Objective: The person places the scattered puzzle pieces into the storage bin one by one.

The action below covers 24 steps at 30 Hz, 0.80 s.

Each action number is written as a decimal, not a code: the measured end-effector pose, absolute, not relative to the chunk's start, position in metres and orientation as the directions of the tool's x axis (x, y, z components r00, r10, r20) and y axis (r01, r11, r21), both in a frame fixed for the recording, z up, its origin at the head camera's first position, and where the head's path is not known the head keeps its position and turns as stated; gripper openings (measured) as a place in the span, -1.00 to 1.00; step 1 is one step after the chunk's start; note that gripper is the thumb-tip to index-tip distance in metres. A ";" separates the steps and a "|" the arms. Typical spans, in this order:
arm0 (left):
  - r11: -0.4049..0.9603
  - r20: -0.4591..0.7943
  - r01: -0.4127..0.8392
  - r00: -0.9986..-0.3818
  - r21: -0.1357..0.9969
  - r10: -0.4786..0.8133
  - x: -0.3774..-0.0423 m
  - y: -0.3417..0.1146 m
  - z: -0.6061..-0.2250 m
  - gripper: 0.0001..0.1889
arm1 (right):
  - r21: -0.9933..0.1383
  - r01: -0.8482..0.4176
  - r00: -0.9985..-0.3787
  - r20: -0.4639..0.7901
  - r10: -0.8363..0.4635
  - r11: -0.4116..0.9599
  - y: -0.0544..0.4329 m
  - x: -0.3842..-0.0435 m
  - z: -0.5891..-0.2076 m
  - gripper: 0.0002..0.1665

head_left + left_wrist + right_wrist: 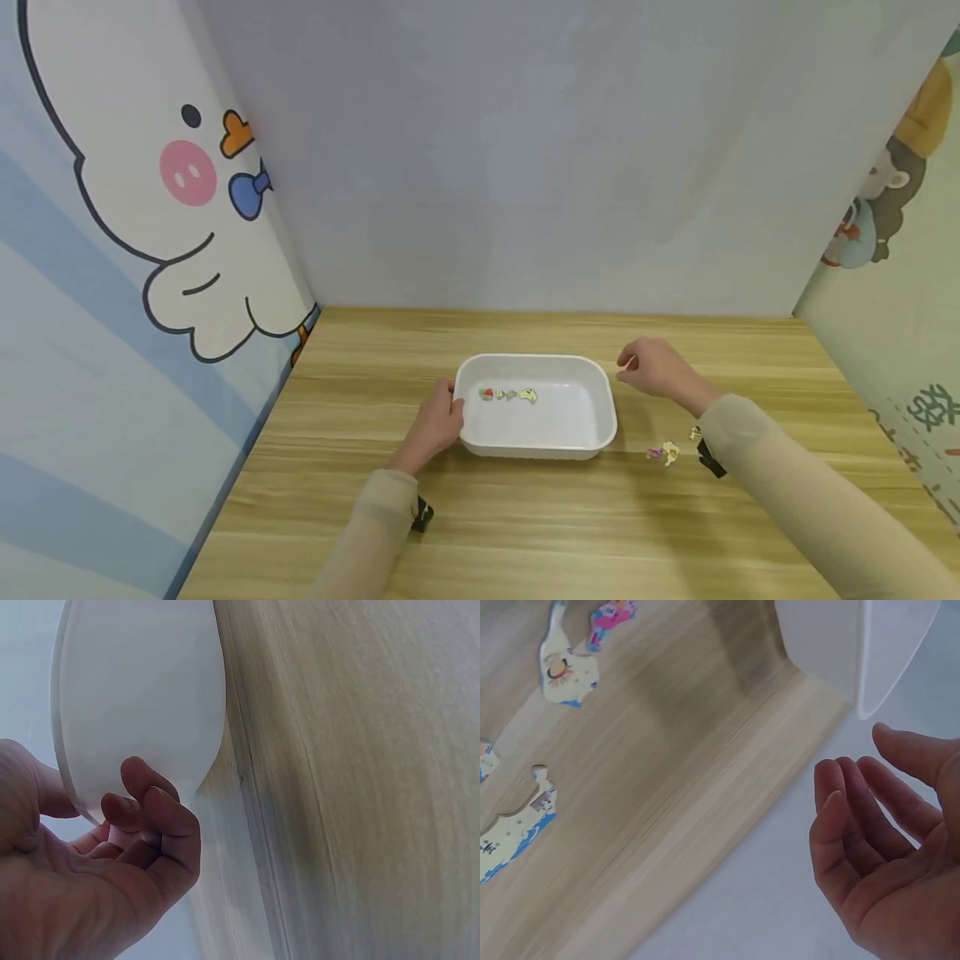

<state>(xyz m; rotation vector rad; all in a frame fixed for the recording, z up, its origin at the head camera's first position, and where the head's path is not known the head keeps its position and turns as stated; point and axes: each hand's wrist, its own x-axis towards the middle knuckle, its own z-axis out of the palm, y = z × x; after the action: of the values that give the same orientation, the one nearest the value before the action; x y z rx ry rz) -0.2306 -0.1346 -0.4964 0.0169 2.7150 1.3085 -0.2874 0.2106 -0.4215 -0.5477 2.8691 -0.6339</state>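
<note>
A white rectangular plastic tray stands on the wooden table, with several small flat coloured pieces in a row on its floor. My left hand grips the tray's left side, thumb over the rim and curled fingers against the outer wall in the left wrist view. Just off the tray's right rim is my right hand, fingers loosely bent and holding nothing. In the right wrist view its fingers stand apart from the tray wall.
On the table right of the tray lie a cream irregular piece, a pink one and another cream piece, near my right sleeve. A grey wall rises behind; printed panels flank the table.
</note>
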 end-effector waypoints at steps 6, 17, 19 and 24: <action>0.630 -0.110 -0.048 -0.992 0.775 0.059 -0.231 -0.134 -0.495 -0.71 | -0.401 -0.310 -0.915 -0.119 -0.384 0.862 0.228 -0.283 -0.424 -0.71; 0.627 -0.141 -0.074 -0.988 0.775 0.057 -0.230 -0.132 -0.497 -0.70 | -0.407 -0.236 -0.880 -0.294 -0.372 0.882 0.244 -0.269 -0.435 -0.65; 0.625 -0.136 -0.067 -0.989 0.778 0.062 -0.230 -0.132 -0.497 -0.70 | -0.410 -0.221 -0.873 -0.321 -0.367 0.885 0.245 -0.265 -0.435 -0.67; 0.628 -0.119 -0.052 -0.991 0.776 0.065 -0.229 -0.131 -0.494 -0.71 | -0.380 -0.218 -0.865 -0.351 -0.358 0.899 0.249 -0.255 -0.437 -0.76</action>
<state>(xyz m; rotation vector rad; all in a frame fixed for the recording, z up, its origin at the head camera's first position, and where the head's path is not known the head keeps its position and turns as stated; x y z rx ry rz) -0.2291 -0.1315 -0.4945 0.0113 2.7103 1.2983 -0.2552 0.2493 -0.4367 -0.4208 2.6440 -0.4613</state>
